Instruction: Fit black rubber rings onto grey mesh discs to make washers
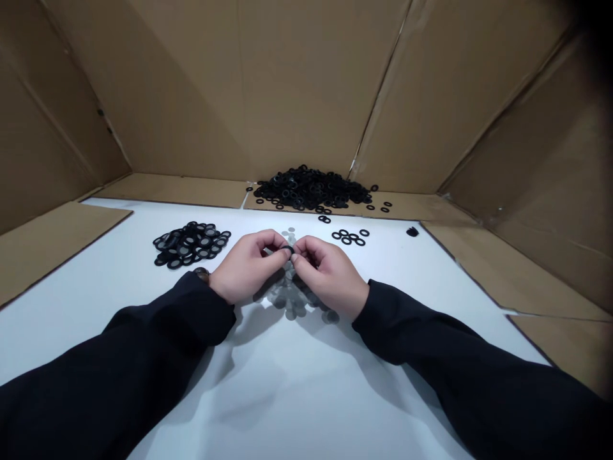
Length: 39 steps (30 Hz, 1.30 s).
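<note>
Black, round ring (288, 249) (smooth-looking) between both hands (286, 265).

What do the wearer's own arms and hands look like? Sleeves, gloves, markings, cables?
Left hand and right hand: both bare, no gloves or rings on the fingers in view. Left sleeve and right sleeve: long, plain black, loose, reaching the wrists. No markings or cables visible. Small dark round item by the left cuff; can't tell if worn.

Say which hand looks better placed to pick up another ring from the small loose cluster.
Right, I'd judge: the right hand is nearer the small cluster, with the left hand farther off. Both hands hold a black ring, so the right would need freeing.
</note>
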Each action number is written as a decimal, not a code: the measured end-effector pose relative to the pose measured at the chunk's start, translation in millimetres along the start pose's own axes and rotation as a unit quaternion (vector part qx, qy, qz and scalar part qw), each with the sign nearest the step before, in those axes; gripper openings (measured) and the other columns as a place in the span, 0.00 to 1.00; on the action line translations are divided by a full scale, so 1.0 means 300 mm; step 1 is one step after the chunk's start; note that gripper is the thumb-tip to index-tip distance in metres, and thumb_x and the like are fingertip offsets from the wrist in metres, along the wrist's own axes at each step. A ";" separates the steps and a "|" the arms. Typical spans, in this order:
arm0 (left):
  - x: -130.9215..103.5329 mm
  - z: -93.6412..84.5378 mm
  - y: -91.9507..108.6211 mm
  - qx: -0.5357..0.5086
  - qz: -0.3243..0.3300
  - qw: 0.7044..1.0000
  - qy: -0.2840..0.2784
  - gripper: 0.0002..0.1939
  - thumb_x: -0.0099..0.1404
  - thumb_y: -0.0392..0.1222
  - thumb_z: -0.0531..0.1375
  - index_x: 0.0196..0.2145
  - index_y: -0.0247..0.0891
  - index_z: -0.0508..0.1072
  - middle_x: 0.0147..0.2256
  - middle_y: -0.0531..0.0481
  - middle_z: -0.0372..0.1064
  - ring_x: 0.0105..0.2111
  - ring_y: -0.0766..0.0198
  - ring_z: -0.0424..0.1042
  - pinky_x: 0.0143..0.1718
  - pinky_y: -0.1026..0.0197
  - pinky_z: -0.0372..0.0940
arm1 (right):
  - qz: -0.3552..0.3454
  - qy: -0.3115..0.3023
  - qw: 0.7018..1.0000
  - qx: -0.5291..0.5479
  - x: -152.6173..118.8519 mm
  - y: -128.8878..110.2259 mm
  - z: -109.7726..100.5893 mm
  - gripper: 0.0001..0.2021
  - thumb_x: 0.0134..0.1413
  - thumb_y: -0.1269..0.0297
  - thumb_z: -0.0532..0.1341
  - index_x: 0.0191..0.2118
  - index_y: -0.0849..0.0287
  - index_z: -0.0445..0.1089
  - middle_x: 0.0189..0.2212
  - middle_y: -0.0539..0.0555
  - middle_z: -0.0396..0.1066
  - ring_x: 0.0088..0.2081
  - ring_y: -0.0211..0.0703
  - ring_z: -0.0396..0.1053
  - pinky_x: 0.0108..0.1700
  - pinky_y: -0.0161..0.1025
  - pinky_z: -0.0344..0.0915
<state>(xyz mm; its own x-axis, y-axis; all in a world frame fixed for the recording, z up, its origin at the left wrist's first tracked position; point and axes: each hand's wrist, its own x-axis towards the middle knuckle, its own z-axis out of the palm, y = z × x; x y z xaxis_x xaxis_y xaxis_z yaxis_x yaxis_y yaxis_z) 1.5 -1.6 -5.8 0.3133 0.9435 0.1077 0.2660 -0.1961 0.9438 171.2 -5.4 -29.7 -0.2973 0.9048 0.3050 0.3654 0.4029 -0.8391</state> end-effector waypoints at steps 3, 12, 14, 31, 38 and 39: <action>0.000 0.000 -0.001 -0.004 0.005 1.000 -0.006 0.07 0.60 0.42 0.59 0.30 0.35 0.69 0.25 0.55 0.63 0.23 0.70 0.60 0.24 0.67 0.57 | 0.010 0.002 1.000 0.018 -0.001 0.000 0.004 0.05 0.57 0.64 0.56 0.31 0.57 0.63 0.23 0.46 0.60 0.25 0.35 0.57 0.28 0.34 0.57; 0.003 0.003 -0.004 -0.009 -0.009 1.000 0.007 0.07 0.60 0.43 0.60 0.31 0.36 0.69 0.23 0.57 0.62 0.20 0.71 0.58 0.21 0.67 0.55 | -0.001 0.035 0.999 0.040 -0.005 0.015 0.009 0.08 0.60 0.58 0.56 0.37 0.57 0.65 0.27 0.48 0.64 0.27 0.36 0.61 0.30 0.34 0.59; 0.002 0.002 -0.001 -0.005 -0.009 1.000 0.013 0.07 0.60 0.43 0.60 0.31 0.36 0.69 0.24 0.56 0.62 0.21 0.71 0.58 0.21 0.67 0.55 | -0.012 0.029 0.999 0.019 -0.003 0.013 0.007 0.08 0.60 0.59 0.57 0.36 0.58 0.65 0.27 0.48 0.65 0.28 0.36 0.61 0.30 0.35 0.59; 0.004 -0.010 0.004 0.061 0.015 0.998 -0.009 0.08 0.61 0.43 0.59 0.31 0.35 0.70 0.27 0.54 0.66 0.25 0.69 0.61 0.25 0.66 0.57 | -0.042 0.048 0.998 -0.028 -0.005 0.017 0.000 0.06 0.60 0.62 0.56 0.34 0.58 0.65 0.26 0.48 0.64 0.27 0.36 0.61 0.30 0.35 0.59; 0.003 -0.009 0.008 0.081 0.032 0.996 0.018 0.05 0.60 0.40 0.59 0.32 0.36 0.70 0.29 0.55 0.67 0.25 0.70 0.62 0.29 0.65 0.59 | -0.117 0.068 0.985 -0.107 -0.004 0.015 -0.011 0.03 0.59 0.68 0.57 0.35 0.59 0.67 0.28 0.49 0.66 0.30 0.37 0.62 0.34 0.36 0.59; 0.003 -0.010 0.008 0.089 0.040 0.995 0.019 0.05 0.60 0.40 0.59 0.32 0.36 0.70 0.30 0.54 0.67 0.26 0.70 0.63 0.29 0.64 0.59 | -0.125 0.070 0.983 -0.113 -0.004 0.015 -0.011 0.03 0.59 0.68 0.57 0.35 0.59 0.67 0.28 0.50 0.66 0.30 0.37 0.63 0.34 0.36 0.59</action>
<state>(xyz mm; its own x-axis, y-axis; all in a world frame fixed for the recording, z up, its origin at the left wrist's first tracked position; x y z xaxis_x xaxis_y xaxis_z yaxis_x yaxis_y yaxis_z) -0.3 -0.6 -2.6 0.3069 0.9314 0.1957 0.4005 -0.3129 0.8612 176.2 -4.2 -32.3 -0.2840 0.7771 0.5617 0.4884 0.6214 -0.6127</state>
